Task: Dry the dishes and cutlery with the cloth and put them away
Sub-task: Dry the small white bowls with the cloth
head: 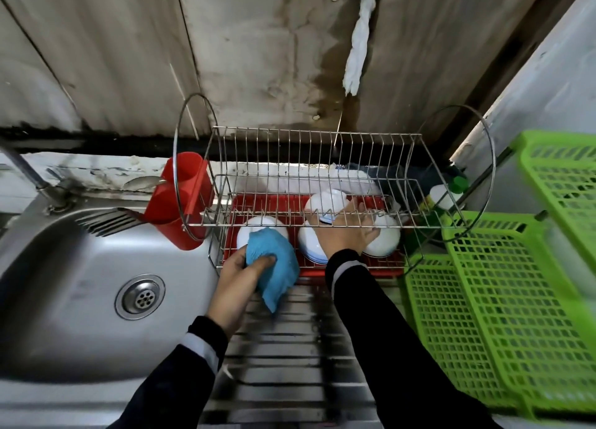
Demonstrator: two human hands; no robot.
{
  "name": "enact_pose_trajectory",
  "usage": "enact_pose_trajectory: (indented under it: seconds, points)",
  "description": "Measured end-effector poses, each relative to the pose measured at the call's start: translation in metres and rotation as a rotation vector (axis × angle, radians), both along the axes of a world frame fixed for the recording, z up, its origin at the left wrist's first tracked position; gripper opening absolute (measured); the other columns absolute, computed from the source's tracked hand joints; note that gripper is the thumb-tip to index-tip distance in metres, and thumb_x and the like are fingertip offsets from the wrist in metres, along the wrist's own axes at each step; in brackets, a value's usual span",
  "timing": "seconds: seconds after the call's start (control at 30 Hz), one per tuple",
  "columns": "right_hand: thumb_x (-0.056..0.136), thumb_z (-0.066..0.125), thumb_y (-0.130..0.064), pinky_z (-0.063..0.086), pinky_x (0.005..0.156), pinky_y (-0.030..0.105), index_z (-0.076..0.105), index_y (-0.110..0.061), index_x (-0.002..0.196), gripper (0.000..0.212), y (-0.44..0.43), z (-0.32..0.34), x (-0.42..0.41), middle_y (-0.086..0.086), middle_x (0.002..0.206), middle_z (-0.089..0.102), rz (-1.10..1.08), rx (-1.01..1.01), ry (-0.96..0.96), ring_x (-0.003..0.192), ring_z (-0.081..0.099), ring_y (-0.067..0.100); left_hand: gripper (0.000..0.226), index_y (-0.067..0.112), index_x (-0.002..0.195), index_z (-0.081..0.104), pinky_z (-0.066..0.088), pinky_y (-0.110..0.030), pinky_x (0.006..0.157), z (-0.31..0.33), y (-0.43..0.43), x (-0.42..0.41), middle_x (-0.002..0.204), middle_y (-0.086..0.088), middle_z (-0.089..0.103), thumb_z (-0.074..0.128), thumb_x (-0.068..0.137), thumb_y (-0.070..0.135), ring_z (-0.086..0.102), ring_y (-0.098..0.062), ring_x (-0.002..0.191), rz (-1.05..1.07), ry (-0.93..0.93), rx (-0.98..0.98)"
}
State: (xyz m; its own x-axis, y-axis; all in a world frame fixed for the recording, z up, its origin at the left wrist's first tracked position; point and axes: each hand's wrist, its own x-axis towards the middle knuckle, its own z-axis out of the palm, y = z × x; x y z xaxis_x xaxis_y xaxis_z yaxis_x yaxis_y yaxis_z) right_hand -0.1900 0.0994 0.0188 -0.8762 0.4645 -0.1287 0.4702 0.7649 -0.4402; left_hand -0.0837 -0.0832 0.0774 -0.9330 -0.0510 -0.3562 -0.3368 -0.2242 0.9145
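Left hand [237, 275] grips the cloth [272, 261]; right hand [342, 233] holds a bowl [325, 201] in the rack [274, 225].

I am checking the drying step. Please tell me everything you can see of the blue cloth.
The blue cloth looks like soft, textured fabric, crumpled, one corner hanging down over the drainboard. The left hand grips its middle with curled fingers. Its upper part lies against a white bowl at the left front of the dish rack.

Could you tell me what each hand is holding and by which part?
The left hand grips the blue terry cloth at its upper part; the right hand reaches among white ceramic bowls, grip unclear.
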Motion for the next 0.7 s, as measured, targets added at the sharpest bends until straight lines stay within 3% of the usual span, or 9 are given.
enact_pose_trajectory:
  seconds: [0.07,0.17,0.33,0.47,0.7]
  points:
    - [0.078,0.043,-0.086,0.001,0.115,0.052,0.022,-0.013,0.157,0.110,-0.004,0.031,0.025,0.012,0.159,0.030,0.016,0.076,0.109,0.149,0.013,0.032,0.016,0.005,0.107,0.067,0.055,-0.033,0.067,-0.001,0.000,0.001,0.096,-0.012,0.075,0.060,0.092,0.003,0.071,-0.026,0.086,0.007,0.001,-0.005]
    - [0.086,0.052,-0.067,0.008,0.119,0.052,0.041,-0.009,0.146,0.085,-0.002,0.029,0.050,0.016,0.153,0.039,0.020,0.039,0.162,0.148,0.015,0.032,0.018,0.006,0.108,0.066,0.057,-0.036,0.071,0.000,0.000,0.006,0.100,-0.014,0.074,0.060,0.092,0.002,0.070,-0.027,0.089,0.015,0.028,-0.007]
    - [0.090,0.058,-0.051,0.015,0.117,0.050,0.043,-0.008,0.144,0.071,-0.015,0.016,0.093,0.013,0.154,0.041,0.114,0.024,0.366,0.149,0.019,0.032,0.021,0.008,0.114,0.063,0.058,-0.037,0.079,-0.004,-0.004,0.025,0.106,-0.012,0.072,0.062,0.093,0.005,0.069,-0.027,0.097,0.062,0.083,-0.034]
    - [0.088,0.048,-0.050,0.028,0.114,0.051,0.053,-0.007,0.135,0.064,-0.034,0.001,0.124,0.011,0.143,0.053,0.253,0.004,0.459,0.141,0.033,0.033,0.020,0.012,0.114,0.064,0.059,-0.033,0.082,-0.010,-0.013,0.049,0.106,-0.007,0.074,0.059,0.095,0.011,0.070,-0.023,0.098,0.147,0.107,-0.006]
    - [0.090,0.047,-0.044,0.036,0.111,0.056,0.056,-0.009,0.135,0.058,-0.081,-0.024,0.169,0.011,0.141,0.055,0.562,-0.021,0.456,0.139,0.038,0.033,0.018,0.017,0.111,0.065,0.057,-0.038,0.088,-0.018,-0.055,0.099,0.107,-0.005,0.073,0.060,0.094,0.014,0.069,-0.023,0.102,0.284,0.094,-0.046]
